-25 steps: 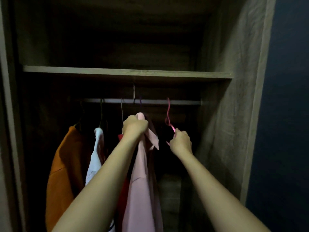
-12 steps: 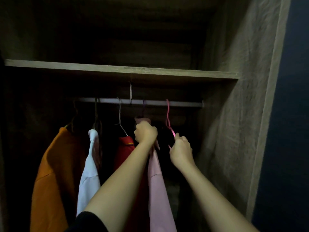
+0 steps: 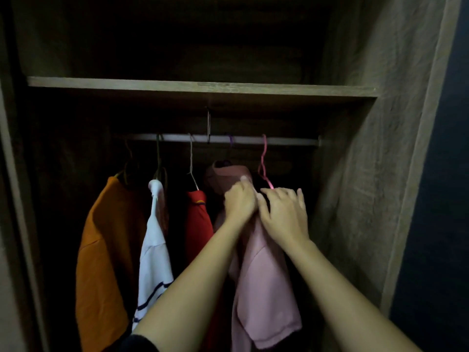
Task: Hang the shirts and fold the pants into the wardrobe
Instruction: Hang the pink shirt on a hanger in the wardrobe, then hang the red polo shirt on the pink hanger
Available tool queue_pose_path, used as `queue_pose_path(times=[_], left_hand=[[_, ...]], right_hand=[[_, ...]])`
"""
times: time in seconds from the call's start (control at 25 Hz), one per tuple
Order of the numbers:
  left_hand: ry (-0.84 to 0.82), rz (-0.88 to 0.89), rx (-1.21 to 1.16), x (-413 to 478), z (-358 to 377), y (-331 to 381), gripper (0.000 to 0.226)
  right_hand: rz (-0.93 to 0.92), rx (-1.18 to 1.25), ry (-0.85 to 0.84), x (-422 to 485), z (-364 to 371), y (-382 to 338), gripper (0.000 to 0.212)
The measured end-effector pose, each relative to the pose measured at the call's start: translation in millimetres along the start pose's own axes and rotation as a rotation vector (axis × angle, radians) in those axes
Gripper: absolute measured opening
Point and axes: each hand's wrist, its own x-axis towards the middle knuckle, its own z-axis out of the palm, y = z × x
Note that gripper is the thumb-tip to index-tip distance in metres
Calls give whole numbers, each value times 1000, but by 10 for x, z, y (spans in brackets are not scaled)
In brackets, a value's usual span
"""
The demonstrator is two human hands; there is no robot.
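Both hands are at the collar of the pale pink cotton shirt (image 3: 264,280): the left hand (image 3: 239,203) pinches the fabric closed, while the right hand (image 3: 284,214) rests on it with fingers spread, gripping nothing. This shirt hangs from the metal wardrobe rail (image 3: 286,141), beside an empty pink wire hanger (image 3: 264,161). To its left hang a red shirt (image 3: 199,222), a white striped shirt (image 3: 154,255) and an orange shirt (image 3: 106,250).

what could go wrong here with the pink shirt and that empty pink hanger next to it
1. Both hands, left and right, work at the pink shirt collar; a downward tug might slip it off its purple hanger.
2. The right hand sits just under the empty pink hanger, so a nudge could unhook it from the rail.
3. The red shirt hangs close by and may get crumpled.
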Motion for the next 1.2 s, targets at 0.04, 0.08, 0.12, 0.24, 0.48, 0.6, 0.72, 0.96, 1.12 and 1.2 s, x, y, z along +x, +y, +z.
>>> queue_pose_path(times=[0.04, 0.08, 0.12, 0.24, 0.48, 0.6, 0.72, 0.96, 1.12, 1.2], left_hand=[[114, 84, 127, -36, -77, -89, 46], [221, 132, 277, -59, -146, -205, 45], [258, 124, 424, -72, -197, -342, 41], [128, -109, 577, -97, -371, -731, 57], [175, -150, 452, -112, -723, -863, 45], [129, -127, 504, -230, -686, -859, 56], [113, -139, 487, -347, -681, -942, 62], [133, -89, 287, -570, -769, -1068, 51], [205, 68, 176, -1052, -1024, -1057, 54], [308, 134, 122, -1446, -1261, -1185, 38]], right_hand=[[-15, -24, -43, -30, 10, -14, 54], [-17, -44, -83, -55, -1, -27, 51], [-28, -67, -90, -84, 13, -34, 47], [-62, -151, -73, -164, 9, -117, 47], [-62, -59, -145, -231, 76, -260, 51], [38, 154, -195, -347, 83, -308, 54], [207, 294, -250, -590, 107, -293, 53], [316, 302, -229, -989, 271, -267, 37], [202, 352, 104, -1152, 287, -466, 57], [111, 430, 198, -1330, 312, -758, 47]])
